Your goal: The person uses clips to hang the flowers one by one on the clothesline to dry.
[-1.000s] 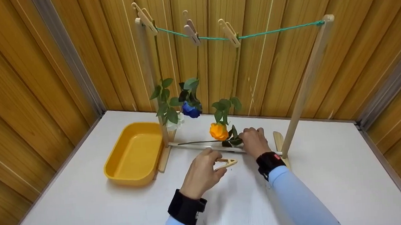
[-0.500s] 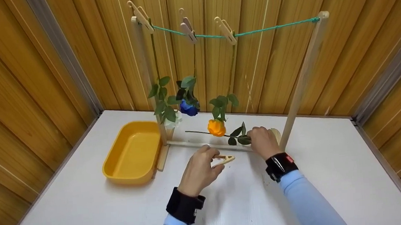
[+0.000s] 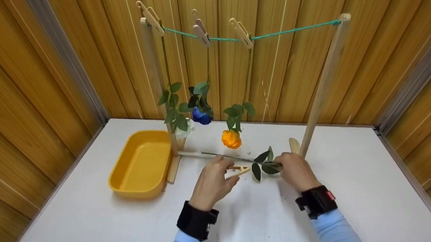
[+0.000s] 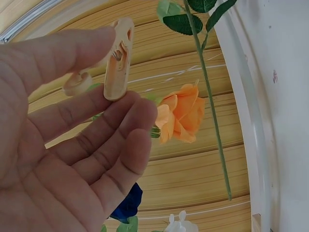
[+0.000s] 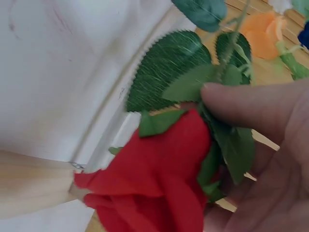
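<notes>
My left hand (image 3: 209, 184) pinches a beige plastic clothespin (image 4: 115, 84) between thumb and fingers, and its far end points right in the head view. My right hand (image 3: 296, 171) holds a red artificial rose (image 5: 159, 174) by the stem, just behind the bloom and among the leaves. In the head view the hand hides the bloom, while the dark leaves (image 3: 257, 171) and thin stem stretch left past the clothespin. An orange rose (image 3: 231, 139), a blue rose (image 3: 202, 115) and a white rose (image 3: 185, 128) hang bloom-down, each clipped by its stem to a green cord (image 3: 292, 29).
The cord runs between two wooden posts (image 3: 323, 83), joined low down by a pale crossbar (image 3: 193, 155). Left of the frame stands a yellow plastic basin (image 3: 141, 193) on the white table (image 3: 78, 221). Wood-panelled walls (image 3: 402, 28) enclose the table.
The right hand has moved right and then towards me, bringing the rose from behind the crossbar to in front of it. The left hand with the clothespin has stayed nearly still.
</notes>
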The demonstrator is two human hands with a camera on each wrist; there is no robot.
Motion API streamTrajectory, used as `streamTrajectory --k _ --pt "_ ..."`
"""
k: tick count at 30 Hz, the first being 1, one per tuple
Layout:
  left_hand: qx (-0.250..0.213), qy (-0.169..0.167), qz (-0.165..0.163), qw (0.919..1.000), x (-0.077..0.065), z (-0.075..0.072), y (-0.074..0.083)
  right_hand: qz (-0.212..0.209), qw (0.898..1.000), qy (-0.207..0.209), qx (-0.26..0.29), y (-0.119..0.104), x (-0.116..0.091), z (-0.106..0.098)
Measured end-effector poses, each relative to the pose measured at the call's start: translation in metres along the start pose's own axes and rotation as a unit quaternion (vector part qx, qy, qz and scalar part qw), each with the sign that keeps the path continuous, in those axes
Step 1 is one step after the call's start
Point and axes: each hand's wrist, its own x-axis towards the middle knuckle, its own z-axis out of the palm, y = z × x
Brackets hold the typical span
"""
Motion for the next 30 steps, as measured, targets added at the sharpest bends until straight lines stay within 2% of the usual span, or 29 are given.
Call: streamTrajectory --k 4,9,13,19,23,30 --pt "0.000 0.000 0.000 1.0000 0.000 -0.001 0.000 0.022 0.998 -0.016 0.050 0.002 -0.016 0.003" --pt "0.004 0.001 0.003 1.0000 0.000 -0.001 0.000 0.066 0.991 -0.063 0.096 0.002 -0.034 0.003" --pt "0.005 0.004 0.005 1.0000 0.000 -0.002 0.000 0.089 0.983 -0.109 0.117 0.005 -0.043 0.000" --pt "-0.003 0.002 0.001 1.0000 0.000 -0.004 0.000 0.085 0.978 -0.149 0.116 0.014 -0.048 -0.006" --pt "-0.003 -0.004 -0.001 1.0000 0.000 -0.004 0.000 0.082 0.980 -0.152 0.099 0.014 -0.048 -0.009" --pt "-0.009 -0.011 0.002 0.9999 0.001 -0.002 0.000 0.089 0.985 -0.117 0.094 0.006 -0.048 -0.014"
